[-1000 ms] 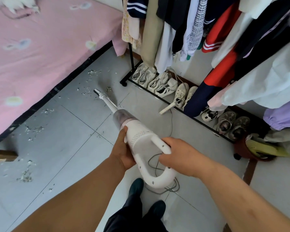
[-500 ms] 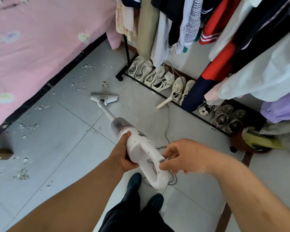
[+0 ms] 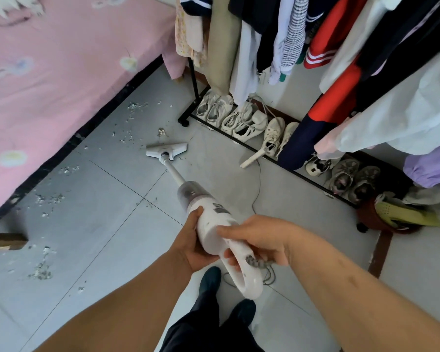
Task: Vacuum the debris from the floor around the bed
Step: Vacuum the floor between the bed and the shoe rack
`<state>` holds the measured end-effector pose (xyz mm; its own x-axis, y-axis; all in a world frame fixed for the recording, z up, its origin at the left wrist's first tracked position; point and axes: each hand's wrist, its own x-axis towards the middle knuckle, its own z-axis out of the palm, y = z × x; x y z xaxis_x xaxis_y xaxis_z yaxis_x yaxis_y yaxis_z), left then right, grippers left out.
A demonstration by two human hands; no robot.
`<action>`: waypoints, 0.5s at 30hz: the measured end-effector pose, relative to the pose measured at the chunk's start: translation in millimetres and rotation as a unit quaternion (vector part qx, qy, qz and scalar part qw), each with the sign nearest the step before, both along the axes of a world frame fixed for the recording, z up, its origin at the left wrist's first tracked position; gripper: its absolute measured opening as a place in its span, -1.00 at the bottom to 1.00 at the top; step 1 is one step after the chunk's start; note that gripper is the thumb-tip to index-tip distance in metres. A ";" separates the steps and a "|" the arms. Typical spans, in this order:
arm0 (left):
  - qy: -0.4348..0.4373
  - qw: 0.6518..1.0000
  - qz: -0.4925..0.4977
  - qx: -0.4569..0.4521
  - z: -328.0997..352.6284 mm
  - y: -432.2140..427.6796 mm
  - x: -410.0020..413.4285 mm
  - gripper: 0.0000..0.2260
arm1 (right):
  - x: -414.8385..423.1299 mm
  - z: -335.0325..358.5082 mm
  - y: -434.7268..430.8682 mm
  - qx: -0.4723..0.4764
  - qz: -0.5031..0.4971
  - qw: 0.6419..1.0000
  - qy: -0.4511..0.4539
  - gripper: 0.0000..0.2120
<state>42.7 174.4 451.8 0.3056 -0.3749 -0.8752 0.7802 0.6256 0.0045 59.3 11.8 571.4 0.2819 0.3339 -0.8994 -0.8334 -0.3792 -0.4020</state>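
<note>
Left hand (image 3: 192, 246) cups vacuum (image 3: 215, 224) body; right hand (image 3: 258, 240) wraps handle.

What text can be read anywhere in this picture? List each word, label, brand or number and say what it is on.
No text can be read.
Vacuum: a small dark label on its white body, just ahead of the left hand; too small and blurred to read.
Clothes on the rack: stripes and plain colours only, no visible lettering.
Shoes and pink bedcover: no legible marks.
</note>
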 end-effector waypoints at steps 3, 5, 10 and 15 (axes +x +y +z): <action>-0.004 1.000 -0.007 -0.011 -1.3 3.5 -6.4 -0.38 | -8.2 -11.1 12.1 -0.059 0.080 0.994 -0.040 -0.70; 0.000 1.000 -0.004 -0.014 -1.0 6.6 -8.0 -0.38 | -10.8 -15.8 16.5 -0.073 0.107 0.991 -0.041 -0.73; 0.008 0.999 -0.042 -0.024 -3.9 12.3 -16.9 -0.34 | -16.9 -23.5 20.0 -0.024 0.080 0.994 0.070 -0.75; 0.040 0.996 -0.083 0.015 -5.9 16.1 -12.2 -0.36 | -18.5 -25.9 31.7 -0.071 0.159 0.985 -0.005 -0.70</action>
